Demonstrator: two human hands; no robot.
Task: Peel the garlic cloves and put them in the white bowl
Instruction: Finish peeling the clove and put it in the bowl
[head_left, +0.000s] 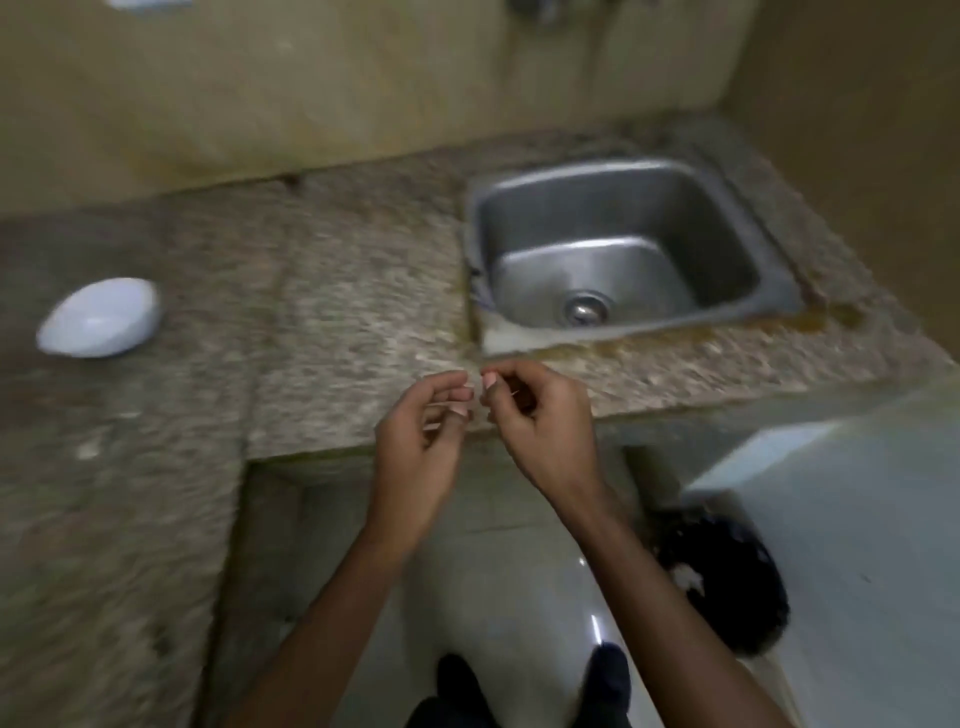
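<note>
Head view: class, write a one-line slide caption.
Left hand and right hand meet fingertip to fingertip above the counter edge; bowl left, sink behind.

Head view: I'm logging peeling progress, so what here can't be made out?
1. Anything between the fingers of the left hand and right hand: too small and motion-blurred to call a garlic clove.
2. Inside the white bowl: blurred, so I cannot tell whether cloves lie in it.
3. The tap above the sink: cut off by the top edge.
</note>
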